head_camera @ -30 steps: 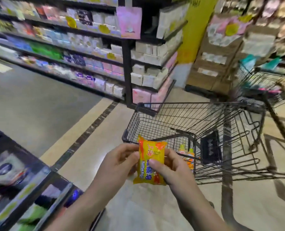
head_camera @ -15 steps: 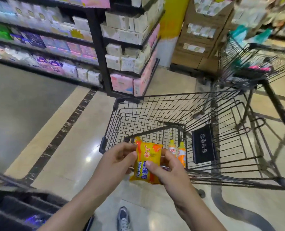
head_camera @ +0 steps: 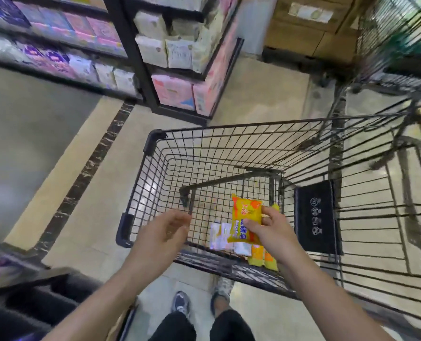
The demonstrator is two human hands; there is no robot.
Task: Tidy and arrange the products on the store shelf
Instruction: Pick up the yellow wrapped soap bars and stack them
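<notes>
The right hand (head_camera: 269,230) reaches over the cart (head_camera: 155,141) and pinches a yellow pack (head_camera: 245,217) in its grip. The left hand (head_camera: 162,232) hangs beside it, fingers loosely curled, holding nothing. More packs (head_camera: 263,257) lie below, partly hidden by the right hand.

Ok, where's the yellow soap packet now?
Head view, right of centre: the yellow plastic soap packet is pinched in the right hand, above the black wire cart.

Both forearms (head_camera: 101,299) are bare, with no sleeves, watch or bands showing, and the hands (head_camera: 162,232) wear no gloves or rings. The legs are in black trousers (head_camera: 175,328). The feet wear grey-and-blue sneakers (head_camera: 181,303) with pale laces.
</notes>
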